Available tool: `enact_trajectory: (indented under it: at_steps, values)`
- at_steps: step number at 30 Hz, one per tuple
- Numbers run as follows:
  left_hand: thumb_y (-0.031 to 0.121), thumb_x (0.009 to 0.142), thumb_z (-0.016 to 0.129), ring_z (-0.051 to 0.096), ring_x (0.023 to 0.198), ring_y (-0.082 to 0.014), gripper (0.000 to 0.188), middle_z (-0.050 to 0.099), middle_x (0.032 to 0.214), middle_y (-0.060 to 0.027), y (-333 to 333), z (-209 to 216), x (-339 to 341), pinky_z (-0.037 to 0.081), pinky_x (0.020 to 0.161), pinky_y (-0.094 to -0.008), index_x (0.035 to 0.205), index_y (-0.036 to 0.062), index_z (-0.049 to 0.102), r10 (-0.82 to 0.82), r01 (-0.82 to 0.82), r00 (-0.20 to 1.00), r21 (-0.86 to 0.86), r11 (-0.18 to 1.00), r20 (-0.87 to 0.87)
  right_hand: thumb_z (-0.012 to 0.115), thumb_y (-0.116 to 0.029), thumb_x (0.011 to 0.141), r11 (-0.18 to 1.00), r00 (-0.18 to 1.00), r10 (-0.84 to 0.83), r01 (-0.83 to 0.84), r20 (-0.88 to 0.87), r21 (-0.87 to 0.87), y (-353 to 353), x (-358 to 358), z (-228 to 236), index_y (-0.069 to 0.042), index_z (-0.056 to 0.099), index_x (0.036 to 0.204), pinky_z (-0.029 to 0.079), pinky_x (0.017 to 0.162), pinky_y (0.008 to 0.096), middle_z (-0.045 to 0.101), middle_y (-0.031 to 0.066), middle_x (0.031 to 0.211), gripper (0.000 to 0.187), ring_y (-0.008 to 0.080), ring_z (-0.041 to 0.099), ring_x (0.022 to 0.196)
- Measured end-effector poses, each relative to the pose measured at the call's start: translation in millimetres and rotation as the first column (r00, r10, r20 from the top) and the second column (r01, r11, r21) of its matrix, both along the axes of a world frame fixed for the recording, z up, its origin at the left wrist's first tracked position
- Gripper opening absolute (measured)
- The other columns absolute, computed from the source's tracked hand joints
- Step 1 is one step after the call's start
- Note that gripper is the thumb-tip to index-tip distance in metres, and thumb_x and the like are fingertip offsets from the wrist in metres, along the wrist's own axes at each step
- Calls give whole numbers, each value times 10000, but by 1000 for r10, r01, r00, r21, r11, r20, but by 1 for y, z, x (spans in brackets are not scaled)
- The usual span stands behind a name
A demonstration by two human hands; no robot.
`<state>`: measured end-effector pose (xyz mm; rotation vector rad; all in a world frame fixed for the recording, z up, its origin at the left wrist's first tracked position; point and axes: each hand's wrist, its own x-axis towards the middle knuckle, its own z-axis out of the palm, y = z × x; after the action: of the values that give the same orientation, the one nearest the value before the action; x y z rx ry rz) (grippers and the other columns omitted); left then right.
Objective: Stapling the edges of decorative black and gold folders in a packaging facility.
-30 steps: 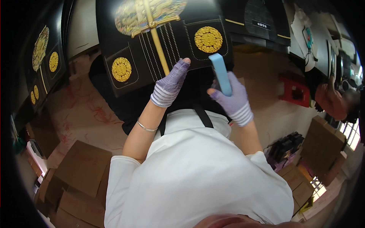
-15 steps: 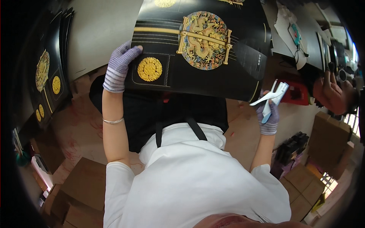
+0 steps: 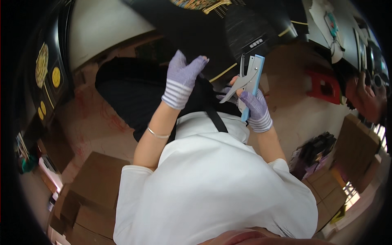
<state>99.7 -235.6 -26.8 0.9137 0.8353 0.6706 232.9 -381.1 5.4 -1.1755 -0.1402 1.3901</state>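
Observation:
A large glossy black printed sheet (image 3: 196,36) with gold and multicoloured decoration lies slanted at the top of the view, its near corner toward my lap. My left hand (image 3: 181,79), in a purple and white striped glove with bare fingertips, is closed at the sheet's near edge, thumb on top; its other fingers are partly hidden. A white and light-blue plier stapler (image 3: 250,83) sits upright in my right hand (image 3: 257,110), gloved the same way, fingers wrapped round its handles. The stapler is beside the sheet's near corner.
More black decorated sheets (image 3: 51,69) stand at the left. A grey table (image 3: 102,28) runs along the far side. A red plastic stool (image 3: 324,85) stands at the right, near another person's hand (image 3: 359,94). Cardboard boxes (image 3: 96,179) lie behind on both sides.
The sheet has turned and slid up and away. My left hand has moved right and inward along its edge. My right hand has brought the stapler left, closer to my body.

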Motion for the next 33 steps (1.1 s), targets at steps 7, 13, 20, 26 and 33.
enact_trajectory:
  at_steps: [7,13,20,26,33]
  values:
    - [63,826,620,606,841,-133,278,623,928,-76,18,3,-15,518,723,-236,1088,7,546,13,-2,995,111,994,-96,686,-369,776,745,475,661,-511,581,-429,-20,5,-9,-54,504,957,500,740,328,593,70,787,406,195,603,751]
    - [110,835,627,624,782,-121,275,631,889,-67,22,5,-20,498,525,-196,1089,35,554,60,-44,990,124,991,-124,695,-360,769,757,440,640,-502,629,-419,-8,-9,-5,-47,494,988,509,732,334,607,80,788,432,206,616,747]
    - [122,853,604,620,734,-116,315,625,898,-81,17,6,-19,469,420,-186,1138,29,509,47,-30,994,178,984,-96,702,-325,770,687,328,720,-469,612,-556,-2,-14,6,-41,478,1036,518,728,340,624,75,777,450,210,631,732]
    - [120,858,594,617,712,-127,328,617,919,-88,13,13,-16,471,414,-188,1154,21,492,-19,28,995,88,996,-103,705,-336,768,790,365,597,-419,714,-447,14,-17,-9,-25,519,921,517,622,320,604,88,687,393,207,620,631]
    - [91,853,582,592,644,-93,313,610,902,-64,20,21,-23,441,382,-177,1148,34,495,-29,37,995,81,996,-94,706,-433,744,786,335,598,-424,728,-450,18,-2,-10,-33,548,910,494,628,304,591,86,718,461,196,607,671]
